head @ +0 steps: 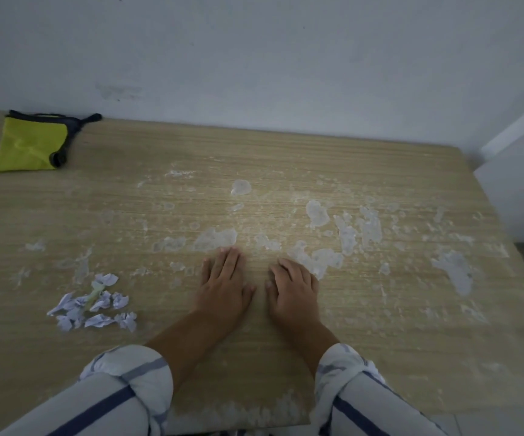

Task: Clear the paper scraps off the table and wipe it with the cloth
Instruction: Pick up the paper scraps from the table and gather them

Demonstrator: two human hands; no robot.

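From the head camera, your left hand [223, 286] lies flat on the table [380, 341], fingers together, holding nothing. Your right hand [293, 289] rests beside it, fingers slightly curled, also empty. The paper scraps [92, 305] sit bunched at nine o'clock from your hands; the cloth [28, 144] lies folded at ten o'clock, near the wall [254, 58]. Those scraps look light, so a fast sweep could scatter them off the near edge. Wiping first would probably drag them across the pale stains [317, 215].

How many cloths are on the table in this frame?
1. The yellow-green cloth lies folded at the table's far-left corner, by the wall, apart from both hands. None appears hidden.
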